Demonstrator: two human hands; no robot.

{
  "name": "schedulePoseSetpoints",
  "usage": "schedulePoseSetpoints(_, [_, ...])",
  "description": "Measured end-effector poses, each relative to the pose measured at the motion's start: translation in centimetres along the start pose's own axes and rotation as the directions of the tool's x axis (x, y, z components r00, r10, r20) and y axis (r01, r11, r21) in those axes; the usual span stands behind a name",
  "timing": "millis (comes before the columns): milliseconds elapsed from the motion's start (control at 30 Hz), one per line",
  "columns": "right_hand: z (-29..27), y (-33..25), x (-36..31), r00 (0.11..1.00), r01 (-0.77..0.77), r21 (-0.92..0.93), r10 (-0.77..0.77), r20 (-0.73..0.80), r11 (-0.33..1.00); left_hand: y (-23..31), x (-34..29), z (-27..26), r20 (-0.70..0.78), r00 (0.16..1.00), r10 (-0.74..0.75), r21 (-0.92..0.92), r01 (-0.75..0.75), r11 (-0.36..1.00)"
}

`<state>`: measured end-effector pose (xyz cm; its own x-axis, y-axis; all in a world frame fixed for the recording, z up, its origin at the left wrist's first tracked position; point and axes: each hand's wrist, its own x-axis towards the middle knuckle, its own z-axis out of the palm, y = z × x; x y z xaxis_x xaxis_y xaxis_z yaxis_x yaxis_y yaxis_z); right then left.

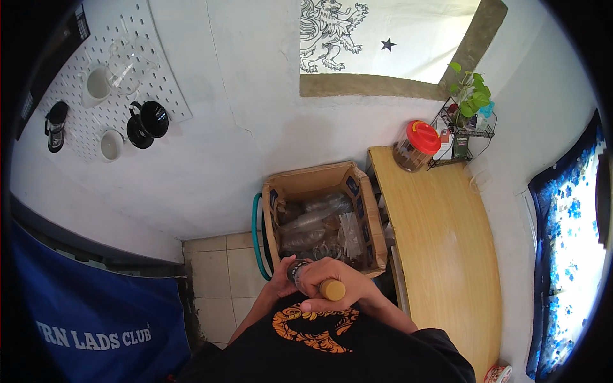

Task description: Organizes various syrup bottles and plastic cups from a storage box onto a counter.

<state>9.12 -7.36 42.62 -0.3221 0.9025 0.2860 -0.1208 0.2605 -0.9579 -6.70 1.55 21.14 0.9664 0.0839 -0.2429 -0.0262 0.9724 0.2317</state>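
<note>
Tan-capped bottle (pixel 332 290), by its look, at the six o'clock end of the cardboard box (pixel 313 180)! Your right hand (pixel 327 273) wraps it closely, top poking clear. Your left hand (pixel 281 279) curls at nine o'clock; I can't tell its hold. Keep that wrap firm, both wrists steady, thumb snug alongside.
</note>
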Motion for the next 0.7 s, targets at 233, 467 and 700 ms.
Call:
schedulePoseSetpoints(233, [0.4, -0.4, 0.6, 0.999, -0.049, -0.030, 0.048, -0.019, 0.998, 0.6, 0.2, 0.0, 0.104, 0.994, -0.031, -0.048, 0.036, 0.998])
schedulePoseSetpoints(467, [1.6, -1.1, 0.1, 0.997, 0.046, -0.269, -0.060, -0.046, 0.962, 2.0, 2.5, 1.5, -0.118, 0.992, 0.037, 0.126, -0.022, 0.992])
schedulePoseSetpoints(700, [3.1, -2.5, -0.2, 0.979, 0.177, -0.586, -0.202, 0.023, 0.791, 7.1, 7.6, 6.2, 0.059, 0.998, 0.036, 0.255, -0.050, 0.966])
